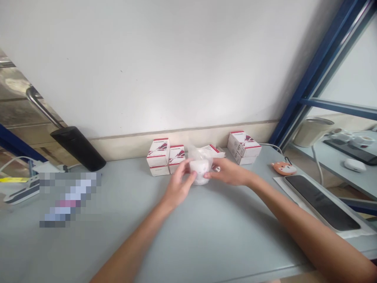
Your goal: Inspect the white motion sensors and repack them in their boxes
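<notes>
Between my two hands is a small white rounded item in a clear plastic bag (199, 172); its exact kind does not show. My left hand (179, 182) grips its left side, thumb on the front. From the right, my right hand (228, 171) holds it with thumb and fingers. The bag's loose top stands up above the item. Just behind lies a white and red carton (212, 150), partly hidden by the bag and my right hand. Small white and red boxes (159, 155) stand left of my hands, and another stack of boxes (244, 147) stands to the right.
A grey table (188, 236) runs up to a pale wall. On the right lie a phone (322, 202) and an orange animal-face case (284, 168). Toward the left are a black cylinder (78, 148) with a metal tube, a power strip (22, 190) and a pixelated object (69, 200).
</notes>
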The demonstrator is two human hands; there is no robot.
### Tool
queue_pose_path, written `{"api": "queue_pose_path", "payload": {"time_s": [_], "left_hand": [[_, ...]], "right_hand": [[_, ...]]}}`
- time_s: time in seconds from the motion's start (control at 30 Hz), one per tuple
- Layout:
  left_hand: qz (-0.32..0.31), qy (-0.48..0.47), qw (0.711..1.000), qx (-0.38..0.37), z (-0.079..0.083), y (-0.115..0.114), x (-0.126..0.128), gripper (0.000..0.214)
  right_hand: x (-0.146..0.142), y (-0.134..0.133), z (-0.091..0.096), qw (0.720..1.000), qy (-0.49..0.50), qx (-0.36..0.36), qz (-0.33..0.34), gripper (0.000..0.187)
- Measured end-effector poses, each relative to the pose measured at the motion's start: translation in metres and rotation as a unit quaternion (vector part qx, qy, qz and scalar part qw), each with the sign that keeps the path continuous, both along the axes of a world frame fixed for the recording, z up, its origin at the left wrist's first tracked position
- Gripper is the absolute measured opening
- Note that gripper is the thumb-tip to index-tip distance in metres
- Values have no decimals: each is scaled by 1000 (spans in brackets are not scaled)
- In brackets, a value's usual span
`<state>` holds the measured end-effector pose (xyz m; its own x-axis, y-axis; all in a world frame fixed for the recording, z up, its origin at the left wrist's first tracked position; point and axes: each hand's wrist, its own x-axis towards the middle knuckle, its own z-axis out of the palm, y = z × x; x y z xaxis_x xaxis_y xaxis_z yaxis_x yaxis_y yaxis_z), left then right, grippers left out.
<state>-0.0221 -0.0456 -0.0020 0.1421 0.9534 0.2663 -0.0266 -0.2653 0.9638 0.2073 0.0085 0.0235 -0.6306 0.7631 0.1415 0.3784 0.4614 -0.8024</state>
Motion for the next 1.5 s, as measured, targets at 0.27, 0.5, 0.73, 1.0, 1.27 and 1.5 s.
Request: {"api": "queue_pose_path", "payload": {"time_s": [0.27, 0.5, 0.73, 1.0, 1.27, 1.5], "left_hand": [[-35, 124, 992, -19, -6, 8, -15, 33], [-41, 21, 998, -44, -9, 9, -1, 53], [-10, 86, 991, -98, -11, 8, -6, 49], [-12, -175, 974, -142, 11, 6, 3, 42], [5, -384, 896, -222, 25, 4, -1, 35], [30, -366, 905, -215, 22, 8, -6, 32]], "right_hand": [[8, 4, -5, 999, -29, 19, 1, 30], [-8, -1, -19, 998, -40, -5, 55, 30], [-15, -11, -19, 999, -36, 29, 28, 33], [-7, -8, 9, 998, 34, -25, -55, 29], [-12, -9, 16, 931, 315, -30, -182, 22], [-32, -20, -6, 956, 267, -21, -119, 21]]}}
